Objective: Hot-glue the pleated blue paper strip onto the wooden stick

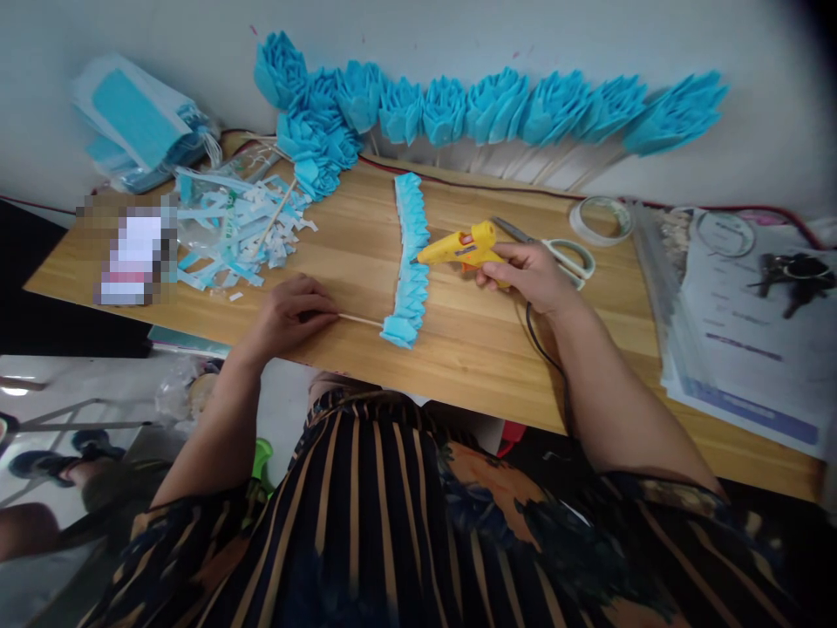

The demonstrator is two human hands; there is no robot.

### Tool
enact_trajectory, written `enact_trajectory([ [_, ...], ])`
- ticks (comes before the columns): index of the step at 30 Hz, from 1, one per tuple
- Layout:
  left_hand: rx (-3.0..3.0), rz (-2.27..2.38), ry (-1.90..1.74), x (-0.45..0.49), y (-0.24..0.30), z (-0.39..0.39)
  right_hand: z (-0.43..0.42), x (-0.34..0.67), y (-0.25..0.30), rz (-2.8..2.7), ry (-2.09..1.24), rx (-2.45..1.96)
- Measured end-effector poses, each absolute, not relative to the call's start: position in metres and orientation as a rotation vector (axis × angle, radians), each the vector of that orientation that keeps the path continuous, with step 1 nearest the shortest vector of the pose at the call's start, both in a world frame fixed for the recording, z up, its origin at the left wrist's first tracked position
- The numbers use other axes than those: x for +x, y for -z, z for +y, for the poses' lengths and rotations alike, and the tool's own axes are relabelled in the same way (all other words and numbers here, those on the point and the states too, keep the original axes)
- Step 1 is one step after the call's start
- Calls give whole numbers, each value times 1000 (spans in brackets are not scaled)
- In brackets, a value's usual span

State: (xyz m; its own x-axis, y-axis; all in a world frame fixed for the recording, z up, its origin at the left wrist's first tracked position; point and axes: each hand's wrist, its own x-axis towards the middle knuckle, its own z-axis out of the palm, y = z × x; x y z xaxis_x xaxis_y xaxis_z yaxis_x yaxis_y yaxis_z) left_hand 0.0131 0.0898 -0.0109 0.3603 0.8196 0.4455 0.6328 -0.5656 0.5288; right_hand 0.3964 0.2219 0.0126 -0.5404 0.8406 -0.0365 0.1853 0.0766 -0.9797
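My right hand grips a yellow hot glue gun, its nozzle pointing left at the middle of a pleated blue strip. Whether the tip touches the strip, I cannot tell. The strip lies on the wooden desk, running from back to front. Pinched in my left hand is a thin wooden stick. Its far end meets the front end of the strip, where a bit of the blue material is wrapped around it. A black cord trails from the glue gun.
Several finished blue flowers on sticks lean against the wall. White-handled scissors, a tape roll and papers with keys lie right. Left are cut scraps, a phone and packaged blue masks. Another person's legs show lower left.
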Motion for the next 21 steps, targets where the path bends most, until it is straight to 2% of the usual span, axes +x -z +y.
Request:
enact_trajectory([
  [6, 2338, 1353, -932, 13, 10, 90, 220, 394, -15, -1823, -1468, -1047],
  [14, 2363, 1310, -961, 12, 11, 90, 224, 398, -11, -1545, -1539, -1028],
  [21, 2380, 1288, -985, 12, 11, 90, 222, 394, -9, -1595, -1505, -1085],
])
